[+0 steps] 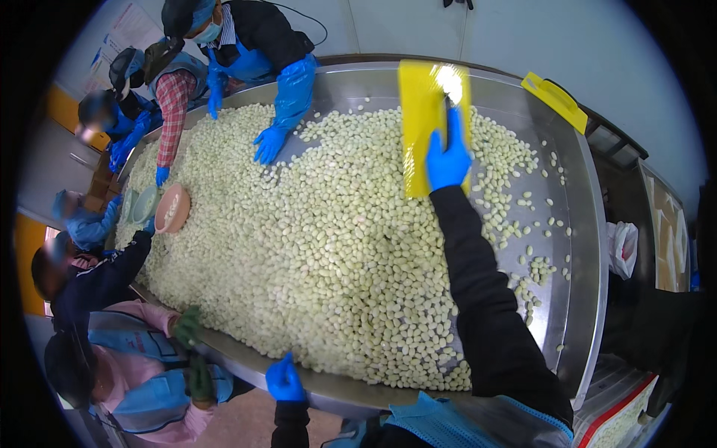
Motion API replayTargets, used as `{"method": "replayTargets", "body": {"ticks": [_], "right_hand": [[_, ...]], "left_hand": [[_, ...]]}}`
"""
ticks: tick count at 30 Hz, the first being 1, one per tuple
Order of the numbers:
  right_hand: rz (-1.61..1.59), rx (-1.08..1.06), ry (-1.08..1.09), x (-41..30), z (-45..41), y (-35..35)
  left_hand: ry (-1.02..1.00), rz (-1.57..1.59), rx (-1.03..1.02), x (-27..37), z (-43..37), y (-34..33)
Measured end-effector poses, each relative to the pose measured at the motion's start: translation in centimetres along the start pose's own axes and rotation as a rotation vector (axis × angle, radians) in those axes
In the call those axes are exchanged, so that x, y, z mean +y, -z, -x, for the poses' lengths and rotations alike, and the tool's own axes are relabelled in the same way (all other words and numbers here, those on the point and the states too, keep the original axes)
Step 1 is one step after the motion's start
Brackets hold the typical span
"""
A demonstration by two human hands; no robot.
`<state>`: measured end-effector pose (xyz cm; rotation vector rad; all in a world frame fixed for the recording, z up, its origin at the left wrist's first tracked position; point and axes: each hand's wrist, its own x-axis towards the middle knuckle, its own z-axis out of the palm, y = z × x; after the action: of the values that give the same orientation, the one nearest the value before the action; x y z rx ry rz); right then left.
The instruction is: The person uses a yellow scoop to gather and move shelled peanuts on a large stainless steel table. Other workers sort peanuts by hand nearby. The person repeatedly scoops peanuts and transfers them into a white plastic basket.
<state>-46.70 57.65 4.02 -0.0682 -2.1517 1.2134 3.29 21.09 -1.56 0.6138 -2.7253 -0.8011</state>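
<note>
In a blue glove, my right hand (448,159) grips a yellow plastic scraper board (417,129) by the handle on its face, near the far wall of a large stainless steel tray table (552,313). The board stands over a thick spread of small, pale green oval fruits (336,235), whose exact kind I cannot tell. Glare whitens the board's upper right corner. My left hand (285,379), also gloved in blue, is at the tray's near rim beside the fruits. Its fingers are partly hidden, and whether they grip the rim is unclear.
Another yellow scraper (554,102) rests on the far right rim. Several co-workers line the left and far sides, one gloved hand (270,144) among the fruits. Pink (172,208) and green (145,204) bowls sit at the left. A red-rimmed crate (616,409) stands low at right.
</note>
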Motion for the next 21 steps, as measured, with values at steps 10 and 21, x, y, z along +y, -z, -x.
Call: {"method": "replayTargets", "body": {"ticks": [10,21], "right_hand": [[0.194,-0.889,-0.186,2.6,17.5,-9.1],[-0.231,0.188,-0.003,-2.2,8.7,16.8]], "left_hand": [[-0.108,-0.015,0.006,0.3,-0.4,0.2],[-0.057,0.025,0.033,-0.7,0.9,-0.1]]}}
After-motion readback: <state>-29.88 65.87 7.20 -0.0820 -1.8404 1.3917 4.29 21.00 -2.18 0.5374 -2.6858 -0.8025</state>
